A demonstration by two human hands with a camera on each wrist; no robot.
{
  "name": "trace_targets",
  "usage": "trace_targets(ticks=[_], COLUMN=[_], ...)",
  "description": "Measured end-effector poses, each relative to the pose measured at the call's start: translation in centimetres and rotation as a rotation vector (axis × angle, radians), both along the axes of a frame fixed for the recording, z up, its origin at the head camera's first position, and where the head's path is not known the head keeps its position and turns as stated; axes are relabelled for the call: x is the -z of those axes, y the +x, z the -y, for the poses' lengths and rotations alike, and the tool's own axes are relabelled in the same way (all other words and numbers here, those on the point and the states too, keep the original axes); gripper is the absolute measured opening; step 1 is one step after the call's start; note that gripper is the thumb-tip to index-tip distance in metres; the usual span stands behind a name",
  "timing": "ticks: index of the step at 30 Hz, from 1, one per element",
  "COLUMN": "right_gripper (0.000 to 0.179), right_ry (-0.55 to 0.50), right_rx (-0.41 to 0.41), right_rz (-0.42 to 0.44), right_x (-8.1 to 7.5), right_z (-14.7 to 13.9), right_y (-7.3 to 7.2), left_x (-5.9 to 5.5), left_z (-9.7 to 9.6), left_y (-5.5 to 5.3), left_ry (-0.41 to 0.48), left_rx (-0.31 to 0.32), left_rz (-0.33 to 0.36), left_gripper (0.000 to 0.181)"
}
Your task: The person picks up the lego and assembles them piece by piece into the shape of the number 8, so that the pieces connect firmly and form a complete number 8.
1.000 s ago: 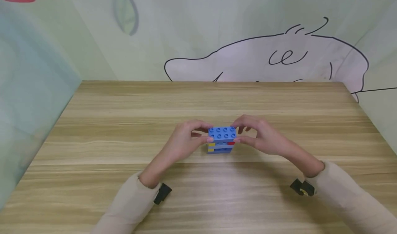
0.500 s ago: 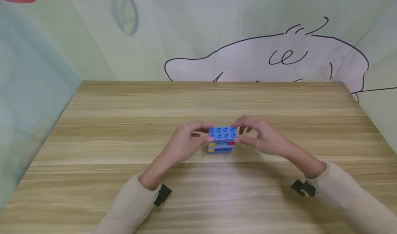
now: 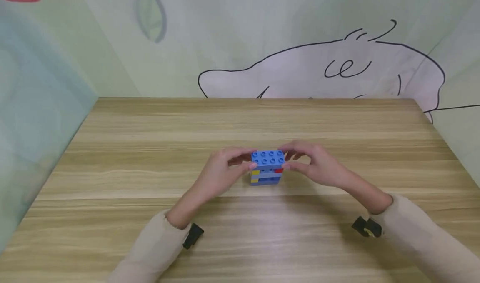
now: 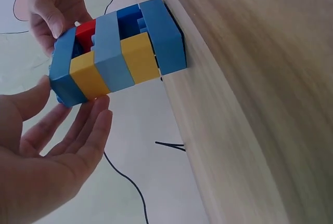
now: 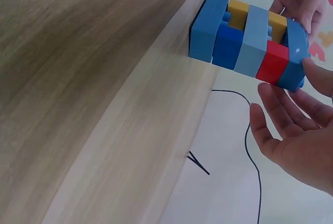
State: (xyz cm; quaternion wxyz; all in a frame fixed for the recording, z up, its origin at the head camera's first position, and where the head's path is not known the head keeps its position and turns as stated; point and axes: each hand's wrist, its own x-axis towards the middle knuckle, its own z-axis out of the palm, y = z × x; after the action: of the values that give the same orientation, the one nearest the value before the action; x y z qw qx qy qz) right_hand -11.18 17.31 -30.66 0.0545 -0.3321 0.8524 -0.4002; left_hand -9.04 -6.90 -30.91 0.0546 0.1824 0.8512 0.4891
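Observation:
A small tower of toy building bricks stands on the wooden table. Its top is a blue studded brick [image 3: 268, 159]. Under that come a yellow brick [image 4: 89, 73] and a red brick [image 5: 273, 60] at opposite ends, then a light blue brick [image 4: 112, 50]. Lower down, another yellow brick [image 4: 139, 57] and a dark blue brick [image 5: 228, 47] rest on a blue base brick [image 4: 164, 37]. My left hand [image 3: 217, 172] pinches the top brick's left end, thumb in front and fingers behind. My right hand [image 3: 322, 166] pinches the right end likewise.
The wooden table [image 3: 150, 128] reaches back to a wall covering [image 3: 240, 33] with a line-drawn cartoon. Black wrist bands [image 3: 193, 236] show at the beige sleeves [image 3: 153, 243].
The top brick sits slightly higher in the head view, and the left hand has shifted a little left. Both hands keep their places at its ends.

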Motion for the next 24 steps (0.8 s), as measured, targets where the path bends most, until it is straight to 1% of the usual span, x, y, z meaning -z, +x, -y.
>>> trace_targets(ticks=[3,7,10,13,15,18,21,24], right_gripper=[0.033,0.032,0.033,0.036,0.037,0.036,0.034,0.032], right_ry=[-0.019,-0.033,-0.024,0.001,0.012,0.018,0.009,-0.009], right_rx=[0.040,0.111,0.166,0.205,0.213,0.205,0.191,0.179], right_rz=[0.054,0.149,0.241,0.342,0.398,0.466,0.514,0.542], right_x=[0.1,0.2,0.4,0.9,1.4,2.0,2.7,3.3], right_z=[0.1,0.3,0.5,0.5,0.4,0.4,0.5,0.5], right_y=[-0.6,-1.6,-2.5,-3.2,-3.5,-3.8,-4.1,-4.3], left_x=[0.0,0.1,0.1,0.2,0.5,1.0,1.5,1.8], left_z=[-0.1,-0.3,-0.5,-0.7,-0.8,-1.0,-1.2,-1.5], left_y=[-0.6,-1.7,-2.5,-2.9,-3.1,-3.2,-3.2,-3.3], left_ry=[0.016,0.028,-0.010,-0.068,-0.104,-0.125,-0.113,-0.088], left_rx=[-0.017,-0.062,-0.084,-0.073,-0.060,-0.042,-0.035,-0.024], left_rz=[0.006,0.077,0.139,0.190,0.220,0.257,0.294,0.327], left_gripper=[0.033,0.035,0.037,0.037,0.038,0.038,0.037,0.036])
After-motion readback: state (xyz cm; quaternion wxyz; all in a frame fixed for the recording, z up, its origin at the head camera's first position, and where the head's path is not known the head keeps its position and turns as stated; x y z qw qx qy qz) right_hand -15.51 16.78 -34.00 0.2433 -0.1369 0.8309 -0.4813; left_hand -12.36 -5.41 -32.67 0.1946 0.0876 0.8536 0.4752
